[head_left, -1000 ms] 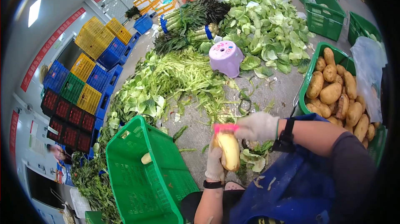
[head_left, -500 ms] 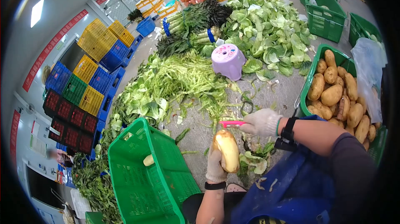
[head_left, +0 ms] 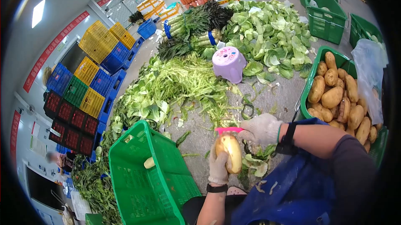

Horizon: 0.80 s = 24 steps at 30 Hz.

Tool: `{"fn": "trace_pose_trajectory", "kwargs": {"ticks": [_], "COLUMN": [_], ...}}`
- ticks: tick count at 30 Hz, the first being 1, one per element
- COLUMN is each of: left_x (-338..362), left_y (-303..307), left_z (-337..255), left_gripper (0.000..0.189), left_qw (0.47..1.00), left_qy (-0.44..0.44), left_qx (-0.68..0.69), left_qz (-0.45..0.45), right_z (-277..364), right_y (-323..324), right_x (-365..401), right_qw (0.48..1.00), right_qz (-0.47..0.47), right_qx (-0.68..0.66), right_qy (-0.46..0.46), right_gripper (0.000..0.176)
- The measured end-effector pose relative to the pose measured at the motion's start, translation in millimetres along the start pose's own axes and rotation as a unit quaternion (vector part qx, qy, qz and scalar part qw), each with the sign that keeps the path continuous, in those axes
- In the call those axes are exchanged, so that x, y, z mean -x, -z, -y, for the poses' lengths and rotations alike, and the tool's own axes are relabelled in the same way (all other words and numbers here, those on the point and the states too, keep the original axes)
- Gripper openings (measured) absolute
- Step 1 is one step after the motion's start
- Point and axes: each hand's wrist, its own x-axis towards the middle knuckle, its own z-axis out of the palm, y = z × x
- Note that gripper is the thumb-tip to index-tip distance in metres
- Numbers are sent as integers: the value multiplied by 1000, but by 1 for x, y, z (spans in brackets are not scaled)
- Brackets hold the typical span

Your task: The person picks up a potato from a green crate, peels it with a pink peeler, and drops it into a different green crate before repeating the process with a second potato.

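Observation:
My left hand (head_left: 218,167), in a pale knit glove, is wrapped round a large, partly peeled potato (head_left: 232,154). Pale yellow flesh shows along its front, and brownish skin is left near the top end. My right hand (head_left: 261,129), gloved too, grips a pink peeler (head_left: 229,130) whose head lies at the potato's upper end. To the left a green crate (head_left: 155,158) leans towards me, with one peeled potato (head_left: 149,162) inside. On the right stands a green crate (head_left: 308,87) filled with unpeeled potatoes (head_left: 333,96).
A purple stool (head_left: 229,67) stands ahead among heaps of cabbage leaves (head_left: 267,37) and green peelings (head_left: 188,78). Stacked yellow and blue crates (head_left: 87,70) line the left. Clear plastic (head_left: 367,74) hangs over the potato crate. More green crates (head_left: 326,18) stand at the back right.
The peeler has moved slightly down and left, onto the potato's top end. My left hand has turned the potato a little, its fingers showing more across the side.

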Motion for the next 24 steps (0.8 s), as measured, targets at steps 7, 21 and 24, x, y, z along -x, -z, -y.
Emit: {"fn": "trace_pose_trajectory", "kwargs": {"ticks": [7, 21, 24], "left_x": [2, 0, -1], "left_y": [5, 14, 12], "left_z": [6, 16, 8], "left_gripper": [58, 59, 64], "left_qw": [996, 962, 949], "left_qy": [-25, 106, 100], "left_qx": [61, 239, 275], "left_qz": [55, 72, 119], "right_z": [-14, -6, -3], "right_y": [7, -5, 3], "right_x": [-4, 0, 2], "right_qw": [996, 999, 997], "right_qz": [27, -16, -18], "right_qx": [14, -36, -44], "right_qy": [-87, -18, -66], "right_gripper": [39, 37, 34]}}
